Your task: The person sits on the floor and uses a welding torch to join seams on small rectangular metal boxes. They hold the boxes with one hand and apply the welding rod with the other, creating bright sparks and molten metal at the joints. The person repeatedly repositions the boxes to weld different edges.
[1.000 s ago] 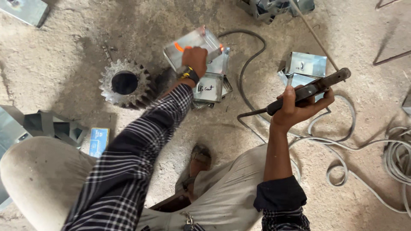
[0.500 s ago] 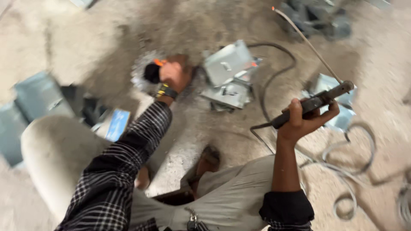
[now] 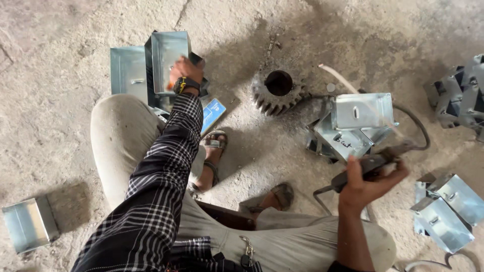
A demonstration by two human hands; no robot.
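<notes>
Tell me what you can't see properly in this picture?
Head view:
- Left hand: fingers hidden behind the open metal box it reaches.
- Right hand: welding electrode holder blurred, its rod faint.
- Folded metal boxes: cut off by the right edge.

Left hand's (image 3: 185, 70) fingers hidden behind metal box (image 3: 169, 58), right-hand tool (image 3: 375, 161) motion-blurred, box stack (image 3: 461, 95) cut off at right edge

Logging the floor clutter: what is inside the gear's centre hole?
The gear lies flat on the concrete floor. Its round centre hole looks dark and empty; shadow hides the bottom, so whether floor or debris lies inside cannot be told.
</notes>
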